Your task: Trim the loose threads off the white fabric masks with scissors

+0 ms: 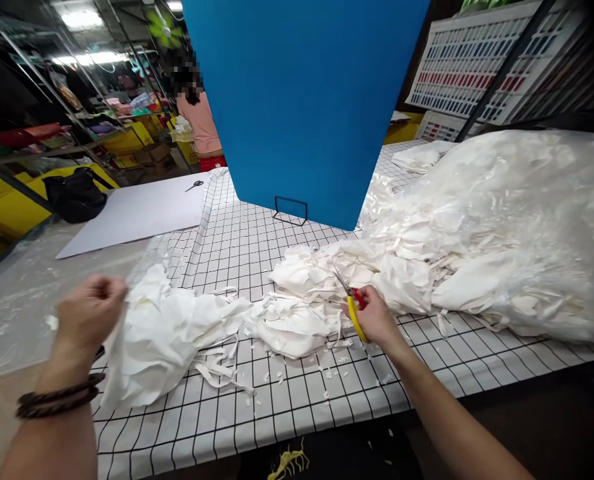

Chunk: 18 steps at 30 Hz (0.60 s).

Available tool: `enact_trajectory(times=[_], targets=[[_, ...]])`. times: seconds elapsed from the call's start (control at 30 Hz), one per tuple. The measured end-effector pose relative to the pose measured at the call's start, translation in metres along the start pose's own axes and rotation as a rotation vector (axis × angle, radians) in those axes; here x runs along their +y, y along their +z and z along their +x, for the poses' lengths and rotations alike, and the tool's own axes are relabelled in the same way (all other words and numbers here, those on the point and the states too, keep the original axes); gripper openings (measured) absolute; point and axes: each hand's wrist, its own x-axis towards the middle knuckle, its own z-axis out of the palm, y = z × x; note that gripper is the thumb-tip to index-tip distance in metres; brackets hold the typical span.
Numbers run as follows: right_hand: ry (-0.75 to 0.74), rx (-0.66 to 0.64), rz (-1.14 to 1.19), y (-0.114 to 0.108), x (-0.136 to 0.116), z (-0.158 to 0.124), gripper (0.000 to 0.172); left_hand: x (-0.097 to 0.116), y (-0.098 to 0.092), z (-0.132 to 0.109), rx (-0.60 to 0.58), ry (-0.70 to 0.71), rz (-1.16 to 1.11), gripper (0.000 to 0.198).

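My right hand (374,317) holds a pair of scissors (355,310) with one red and one yellow handle loop. Its blades point up and left over the loose white fabric pieces (297,327) in the middle of the table. My left hand (91,308) is closed in a fist beside a heap of white fabric pieces (159,333), slightly blurred. What its fingers may hold is hidden. Thin white strips (219,370) trail from that heap, and small white scraps (329,373) lie scattered on the checked cloth.
A large clear plastic bag (537,220) of white pieces fills the right side. Upright at the back stands a blue board (301,107) by a black wire stand (291,211). Dark scissors (195,186) lie on a white sheet (147,213). Behind is a person in pink (200,127).
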Motion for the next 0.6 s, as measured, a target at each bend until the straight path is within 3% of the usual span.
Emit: enact_trajectory(times=[0.07,0.13,0.23,0.33,0.37,0.4,0.5,0.53,0.6], targets=[[-0.014,0.019,-0.017,0.015,-0.004,0.01,0.025,-0.009,0.025,0.002,-0.252,0.064,0.235,0.016],[-0.036,0.033,-0.034,0.026,-0.008,0.018,0.024,-0.013,0.047,-0.002,-0.402,0.117,0.284,0.015],[-0.061,0.029,-0.028,0.029,-0.015,0.019,0.024,-0.006,0.066,-0.019,-0.39,0.155,0.345,0.025],[-0.1,-0.014,0.014,0.016,-0.029,-0.003,0.022,0.024,0.075,-0.051,-0.27,0.249,0.332,0.04],[-0.132,-0.053,0.034,0.011,-0.035,-0.016,0.02,0.037,0.08,-0.064,-0.315,0.279,0.219,0.04],[-0.185,-0.114,0.061,0.006,-0.042,-0.03,0.018,0.051,0.087,-0.079,-0.45,0.283,0.043,0.037],[-0.369,-0.364,0.105,0.004,-0.06,-0.073,0.02,0.09,0.118,-0.122,-1.179,0.063,-0.518,0.043],[-0.422,-0.434,0.099,0.007,-0.063,-0.085,0.022,0.099,0.129,-0.135,-1.344,-0.061,-0.657,0.044],[-0.509,-0.513,0.072,0.015,-0.064,-0.103,0.027,0.113,0.151,-0.157,-1.519,-0.276,-0.809,0.044]])
